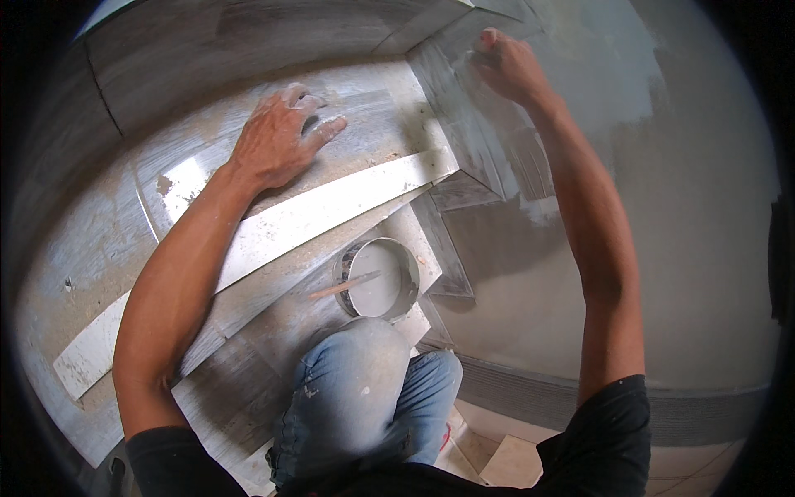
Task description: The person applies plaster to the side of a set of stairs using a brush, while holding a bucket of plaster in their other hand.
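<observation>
Dusted with white powder, my left hand (286,137) is over the wood-look tiled step (356,112), its fingers spread and nothing in them. Whether it rests on the surface I cannot tell. My right hand (509,68) is closed at the wall (596,91), by the upper part of the grey tile skirting (443,87). A bit of red shows at its fingers; what it holds is mostly hidden. Wet-looking grey smears cover the skirting and the wall around this hand. A round tub (402,277) of pale grey paste stands on the lower step, with a wooden-handled tool (344,286) in it.
A long white strip (306,219) lies slantwise along the upper step beneath my left forearm. Dust and grit cover the step. A tiled riser (166,66) rises at the far side. My knees (356,364) are close to the tub. A dark ridged band (530,393) runs along the wall's base.
</observation>
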A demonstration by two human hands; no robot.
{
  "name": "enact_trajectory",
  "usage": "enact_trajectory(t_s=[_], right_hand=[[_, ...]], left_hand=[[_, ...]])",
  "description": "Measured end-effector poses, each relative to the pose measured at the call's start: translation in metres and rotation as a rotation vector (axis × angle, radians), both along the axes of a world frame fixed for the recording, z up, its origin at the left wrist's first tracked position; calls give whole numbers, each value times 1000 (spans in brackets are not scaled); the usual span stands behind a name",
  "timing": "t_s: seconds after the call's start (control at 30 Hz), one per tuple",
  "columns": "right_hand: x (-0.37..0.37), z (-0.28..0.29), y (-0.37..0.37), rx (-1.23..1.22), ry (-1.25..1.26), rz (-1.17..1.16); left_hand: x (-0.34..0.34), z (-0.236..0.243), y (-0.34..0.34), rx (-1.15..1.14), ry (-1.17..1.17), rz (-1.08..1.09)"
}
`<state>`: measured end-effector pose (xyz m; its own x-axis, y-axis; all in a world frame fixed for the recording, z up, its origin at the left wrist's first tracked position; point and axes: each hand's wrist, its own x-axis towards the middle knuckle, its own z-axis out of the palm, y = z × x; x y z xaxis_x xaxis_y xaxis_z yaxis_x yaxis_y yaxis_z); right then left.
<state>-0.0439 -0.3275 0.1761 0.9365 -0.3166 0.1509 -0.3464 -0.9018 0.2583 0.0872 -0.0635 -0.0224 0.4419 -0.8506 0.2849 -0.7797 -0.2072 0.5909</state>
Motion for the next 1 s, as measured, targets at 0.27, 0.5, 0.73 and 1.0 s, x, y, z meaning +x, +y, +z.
enact_trajectory(t_s=[0.27,0.5,0.73,1.0], right_hand=[[-8,-1,29,69,-128,-61],[-18,-102,85,-219,-150,-1],[-12,-135,86,-343,-208,-89],[2,-125,82,-308,-192,-166]], left_hand=[[2,10,4,15,26,-36],[6,15,6,-69,58,-73],[2,12,-2,-103,62,-103],[3,15,1,-103,30,-102]])
